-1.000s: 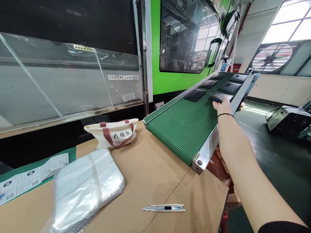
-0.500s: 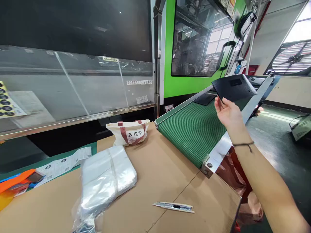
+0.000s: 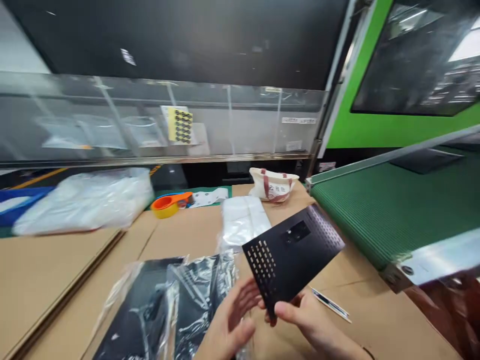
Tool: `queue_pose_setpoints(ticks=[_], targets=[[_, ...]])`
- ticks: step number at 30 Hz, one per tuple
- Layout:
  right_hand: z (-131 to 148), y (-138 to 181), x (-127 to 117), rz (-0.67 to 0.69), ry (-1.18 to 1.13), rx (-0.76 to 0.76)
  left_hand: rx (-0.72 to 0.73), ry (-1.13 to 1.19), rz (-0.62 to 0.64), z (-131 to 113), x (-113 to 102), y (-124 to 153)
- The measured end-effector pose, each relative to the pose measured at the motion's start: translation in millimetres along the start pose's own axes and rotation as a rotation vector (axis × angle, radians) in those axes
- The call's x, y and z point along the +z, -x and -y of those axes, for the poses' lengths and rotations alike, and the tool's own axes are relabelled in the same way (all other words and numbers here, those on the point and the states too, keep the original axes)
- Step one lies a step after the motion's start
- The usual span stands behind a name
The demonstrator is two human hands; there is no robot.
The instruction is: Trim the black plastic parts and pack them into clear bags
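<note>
My right hand (image 3: pixel 307 315) grips a black perforated plastic panel (image 3: pixel 292 255) by its lower edge, thumb on the front face. The panel is tilted above the cardboard and has a small rectangular recess and rows of slots. My left hand (image 3: pixel 230 320) is at the panel's lower left edge, thumb spread away from the fingers; whether its fingertips touch the panel I cannot tell. Black pieces in clear plastic bags (image 3: pixel 187 300) lie to the left of my left hand. Beyond the panel is a stack of clear bags (image 3: pixel 243 217). A utility knife (image 3: pixel 332 304) lies right of my right hand.
A green conveyor belt (image 3: pixel 405 205) with another dark panel (image 3: pixel 425 159) on it runs along the right. A cream cloth bag (image 3: pixel 275 186), an orange tape dispenser (image 3: pixel 168 204) and a large plastic-wrapped bundle (image 3: pixel 93 197) stand along the back. Cardboard (image 3: pixel 187 235) covers the table.
My right hand has brought the black panel from above the conveyor to over the table. My left hand has come into view beside it. The view has swung left.
</note>
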State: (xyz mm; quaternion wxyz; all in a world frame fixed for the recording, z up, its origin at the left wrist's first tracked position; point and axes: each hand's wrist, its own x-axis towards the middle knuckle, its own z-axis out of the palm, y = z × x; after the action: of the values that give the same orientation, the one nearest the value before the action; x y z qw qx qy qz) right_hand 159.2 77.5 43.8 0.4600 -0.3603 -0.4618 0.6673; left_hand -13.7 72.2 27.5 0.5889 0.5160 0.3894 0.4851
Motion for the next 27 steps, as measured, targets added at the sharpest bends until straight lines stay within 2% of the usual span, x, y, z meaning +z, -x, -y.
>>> queue_pose_setpoints(ticks=[1,4,6,8,11,14,18,22,27], targets=[[-9.2,-5.2,9.9,0.042,0.021,0.007,-0.048,0.117,0.044,-3.6,-2.7,-9.4],[-32.2,-20.0,22.2,0.108,0.133,0.009,-0.162,0.345,-0.112,-14.7,-14.0,-22.3],[-43.5,-30.9,12.4,0.046,0.160,0.000,-0.147,0.425,-0.213,-19.6,-23.4,-20.3],[-50.1,-41.7,-8.9,-0.093,0.087,-0.034,-0.103,0.451,-0.248,-21.0,-34.2,-14.9],[-50.1,-51.8,-45.4,-0.219,-0.172,-0.025,-0.067,0.428,-0.238,-18.1,-50.2,-8.6],[-44.9,-51.5,-66.4,-0.173,-0.377,0.078,-0.072,0.406,-0.241,-14.0,-61.1,-7.8],[-45.7,-45.1,-65.1,-0.076,-0.388,0.095,-0.104,0.399,-0.245,-8.5,-67.4,-10.0],[-51.2,-41.6,-57.6,-0.061,-0.297,0.130,-0.117,0.315,-0.206,2.1,-74.7,-10.5],[-52.3,-38.9,-61.1,-0.072,-0.247,0.164,0.011,0.023,-0.153,9.2,-83.5,-9.7]])
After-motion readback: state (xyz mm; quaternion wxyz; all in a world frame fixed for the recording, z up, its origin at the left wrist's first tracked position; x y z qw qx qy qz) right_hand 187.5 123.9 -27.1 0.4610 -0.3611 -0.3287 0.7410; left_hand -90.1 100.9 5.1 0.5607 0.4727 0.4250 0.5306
